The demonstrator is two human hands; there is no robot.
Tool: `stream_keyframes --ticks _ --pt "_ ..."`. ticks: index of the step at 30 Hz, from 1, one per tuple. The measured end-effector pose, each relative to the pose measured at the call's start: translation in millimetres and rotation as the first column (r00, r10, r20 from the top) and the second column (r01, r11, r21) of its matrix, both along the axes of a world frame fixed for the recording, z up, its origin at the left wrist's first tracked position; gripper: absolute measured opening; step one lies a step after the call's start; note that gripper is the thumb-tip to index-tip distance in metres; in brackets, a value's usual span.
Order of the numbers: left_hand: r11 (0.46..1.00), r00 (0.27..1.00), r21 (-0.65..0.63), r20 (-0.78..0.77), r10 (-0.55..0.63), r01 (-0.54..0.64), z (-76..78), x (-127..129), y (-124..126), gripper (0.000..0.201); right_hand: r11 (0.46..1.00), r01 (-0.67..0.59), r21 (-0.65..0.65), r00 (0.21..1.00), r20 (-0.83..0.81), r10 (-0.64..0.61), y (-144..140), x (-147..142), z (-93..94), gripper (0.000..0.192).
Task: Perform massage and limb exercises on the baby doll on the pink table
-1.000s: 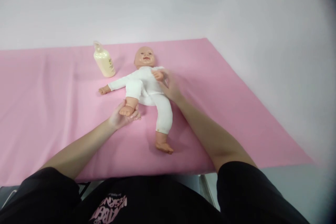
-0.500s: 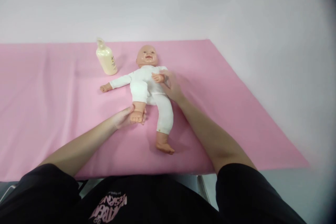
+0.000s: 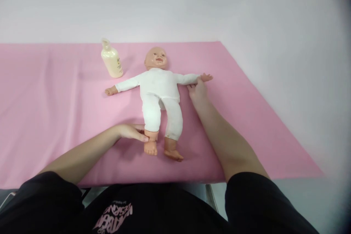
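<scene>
A baby doll (image 3: 160, 85) with a white cloth body lies on its back, its head toward the far side and both arms stretched out sideways. My left hand (image 3: 133, 132) is closed around the ankle of the doll's leg on the left, thumb on top and the other fingers mostly hidden behind it. At the right, my right hand (image 3: 197, 90) grips the wrist of the doll's outstretched arm from below. The doll's other foot rests on the cloth, untouched.
A pale yellow pump bottle (image 3: 112, 60) stands left of the doll's head. Pink cloth (image 3: 236, 124) covers the table, whose near edge runs along my body. Behind it rises a plain white wall (image 3: 175, 3).
My right hand has swung the doll's arm from its chest out to the right. My left hand has brought the bent leg down and straightened it toward me.
</scene>
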State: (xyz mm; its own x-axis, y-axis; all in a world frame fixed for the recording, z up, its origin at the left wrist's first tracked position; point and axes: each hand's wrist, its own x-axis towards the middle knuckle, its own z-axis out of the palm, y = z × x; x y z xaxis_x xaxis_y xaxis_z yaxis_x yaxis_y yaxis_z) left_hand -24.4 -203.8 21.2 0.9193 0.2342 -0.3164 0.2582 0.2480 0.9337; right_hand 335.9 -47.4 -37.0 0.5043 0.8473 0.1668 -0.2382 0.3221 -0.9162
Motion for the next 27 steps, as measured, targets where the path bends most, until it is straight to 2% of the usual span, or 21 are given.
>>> stream_keyframes --ticks 2,4,7,9,11,13,15,18,21,24,27 --pt "1.0 1.0 -0.013 0.009 -0.006 0.006 -0.8 -0.1 -0.8 0.055 0.994 0.033 -0.106 0.996 -0.084 -0.042 -0.3 -2.9 0.4 0.054" --pt "0.996 0.997 -0.085 0.081 0.007 0.0 0.5 2.0 -2.8 0.058 0.99 0.055 -0.131 0.995 -0.076 -0.066 -3.0 -8.3 4.1 0.056" --pt "0.965 0.954 -0.259 0.276 0.12 -0.047 4.4 7.6 -5.2 0.065 0.997 0.066 0.039 0.993 0.1 -0.069 -10.2 -19.6 14.6 0.058" --pt "0.932 0.891 -0.328 0.362 0.272 -0.151 7.6 11.1 -4.8 0.064 0.98 0.034 0.198 0.96 0.267 -0.088 -17.0 -29.4 24.1 0.065" --pt "0.888 0.822 -0.349 0.378 0.426 -0.3 11.0 13.5 -3.1 0.062 0.953 -0.042 0.301 0.906 0.413 -0.091 -25.7 -39.8 33.9 0.068" --pt "0.841 0.775 -0.354 0.351 0.525 -0.409 14.0 14.8 -1.1 0.06 0.929 -0.153 0.337 0.838 0.543 -0.059 -35.9 -49.1 42.0 0.061" --pt "0.804 0.748 -0.378 0.324 0.579 -0.459 15.4 15.6 0.2 0.059 0.907 -0.255 0.334 0.737 0.674 -0.041 -46.1 -55.4 47.2 0.051" --pt "0.738 0.722 -0.445 0.25 0.646 -0.507 13.4 16.6 0.9 0.06 0.875 -0.376 0.304 0.527 0.847 -0.068 -57.0 -59.0 50.5 0.039" --pt "0.673 0.72 -0.502 0.134 0.681 -0.543 8.8 17.1 1.6 0.061 0.874 -0.427 0.229 0.331 0.94 -0.085 -61.0 -58.5 51.7 0.032" --pt "0.649 0.727 -0.532 0.088 0.681 -0.544 6.2 17.4 2.4 0.06 0.888 -0.416 0.195 0.25 0.964 -0.094 -61.4 -57.7 52.8 0.03" --pt "0.673 0.736 -0.521 0.119 0.666 -0.525 6.3 17.7 2.2 0.059 0.89 -0.414 0.19 0.245 0.965 -0.092 -61.8 -57.6 53.1 0.029"
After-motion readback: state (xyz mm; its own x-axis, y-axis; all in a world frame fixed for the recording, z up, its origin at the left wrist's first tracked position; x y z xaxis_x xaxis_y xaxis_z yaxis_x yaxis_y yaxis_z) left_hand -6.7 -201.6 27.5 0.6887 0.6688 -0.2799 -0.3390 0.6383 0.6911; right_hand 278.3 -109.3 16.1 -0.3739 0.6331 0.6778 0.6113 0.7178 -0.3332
